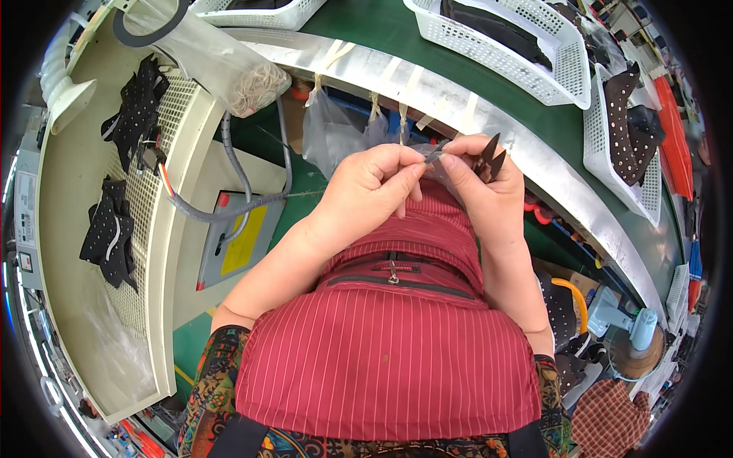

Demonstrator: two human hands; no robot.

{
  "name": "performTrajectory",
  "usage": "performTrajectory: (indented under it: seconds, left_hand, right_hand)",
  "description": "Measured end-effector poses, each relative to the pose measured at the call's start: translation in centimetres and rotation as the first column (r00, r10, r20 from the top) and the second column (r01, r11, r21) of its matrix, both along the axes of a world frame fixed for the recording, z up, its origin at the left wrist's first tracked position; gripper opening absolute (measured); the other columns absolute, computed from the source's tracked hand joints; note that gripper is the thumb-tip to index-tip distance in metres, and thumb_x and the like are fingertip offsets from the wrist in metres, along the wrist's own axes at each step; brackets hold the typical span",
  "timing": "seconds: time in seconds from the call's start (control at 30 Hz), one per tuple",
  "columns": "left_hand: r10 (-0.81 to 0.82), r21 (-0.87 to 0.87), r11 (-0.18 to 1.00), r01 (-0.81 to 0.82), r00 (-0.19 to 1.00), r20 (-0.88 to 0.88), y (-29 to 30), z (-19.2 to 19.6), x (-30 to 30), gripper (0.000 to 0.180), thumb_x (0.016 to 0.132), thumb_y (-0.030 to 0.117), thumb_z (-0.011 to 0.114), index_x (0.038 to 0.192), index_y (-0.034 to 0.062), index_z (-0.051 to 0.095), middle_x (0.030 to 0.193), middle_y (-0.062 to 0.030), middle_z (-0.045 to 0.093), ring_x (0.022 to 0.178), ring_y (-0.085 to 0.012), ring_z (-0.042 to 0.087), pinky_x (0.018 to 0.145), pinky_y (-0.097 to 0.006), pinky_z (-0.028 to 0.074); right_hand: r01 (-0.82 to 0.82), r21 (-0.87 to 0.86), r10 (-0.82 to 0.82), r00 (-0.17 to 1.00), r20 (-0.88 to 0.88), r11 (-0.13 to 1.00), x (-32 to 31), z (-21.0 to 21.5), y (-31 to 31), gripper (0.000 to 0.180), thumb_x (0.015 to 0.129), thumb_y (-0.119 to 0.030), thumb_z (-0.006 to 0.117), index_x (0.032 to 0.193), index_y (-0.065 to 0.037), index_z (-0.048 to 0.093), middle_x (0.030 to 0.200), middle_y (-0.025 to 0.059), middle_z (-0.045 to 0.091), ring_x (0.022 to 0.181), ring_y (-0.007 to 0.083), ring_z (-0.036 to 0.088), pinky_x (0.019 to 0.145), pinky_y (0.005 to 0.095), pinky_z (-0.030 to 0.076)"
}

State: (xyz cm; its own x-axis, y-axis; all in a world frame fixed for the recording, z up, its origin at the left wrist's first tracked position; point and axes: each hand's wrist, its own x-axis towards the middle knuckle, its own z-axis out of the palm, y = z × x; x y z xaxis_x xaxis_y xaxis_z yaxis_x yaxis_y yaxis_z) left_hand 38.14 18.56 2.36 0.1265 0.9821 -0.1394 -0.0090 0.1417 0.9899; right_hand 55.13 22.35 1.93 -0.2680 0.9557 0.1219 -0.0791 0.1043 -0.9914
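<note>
The fingers (397, 155) of the left hand (363, 187) are drawn close in a pinch, thumb against forefinger, on one side of a small dark piece (434, 156); the right hand (492, 195) pinches its other side, so the piece sits between both sets of fingertips, above the apron (385, 359). Much of it is covered, and whether it is cloth or thread cannot be told. It looks light, thin and limp, likely to fold or slip from a loose grip, so a fingertip pinch near each end should suit it best. The right palm also keeps hold of snips (492, 158), their dark blades apart and pointing away from the person; these look stiff and sharp, safest held by the handles. Just beyond the hands, clear bags (328, 133) hang from the metal edge (527, 145) of the green surface (366, 34), and white baskets (496, 61) stand farther out. To the left, dotted cloths (111, 233) lie on a cream trough (164, 298). As for writing, a panel (27, 202) at the far left and a yellow sheet (240, 248) below the trough seem to bear print, too small to read; no brand is discernible on the piece or snips.
</note>
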Motion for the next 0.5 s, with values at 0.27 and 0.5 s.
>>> performTrajectory:
  seconds: [0.27,0.5]
  left_hand:
    - [0.152,0.258,0.960,-0.108,0.975,-0.160,-0.24,-0.63,-0.03,0.015,0.091,0.006,0.055,0.104,-0.0013,0.058,0.081,-0.0079,0.065,0.068,-0.0106,0.062,0.060,-0.022,0.050]
    - [0.108,-0.259,0.963,0.070,0.781,0.615,0.46,-0.14,-0.50,0.019,0.093,0.012,0.054,0.106,-0.0008,0.058,0.100,-0.0118,0.064,0.087,-0.0182,0.064,0.075,-0.030,0.052]
  right_hand:
    - [-0.013,0.026,0.013,1.000,0.004,1.000,0.02,-0.56,-0.12,0.007,0.083,0.000,0.063,0.089,-0.003,0.061,0.075,-0.0044,0.055,0.067,0.0004,0.047,0.059,0.0173,0.038]
    - [-0.106,0.482,-0.030,0.964,0.265,0.870,-0.45,-0.72,0.45,0.015,0.076,0.004,0.065,0.088,-0.004,0.061,0.084,0.0052,0.058,0.067,0.0144,0.055,0.060,0.0231,0.043]
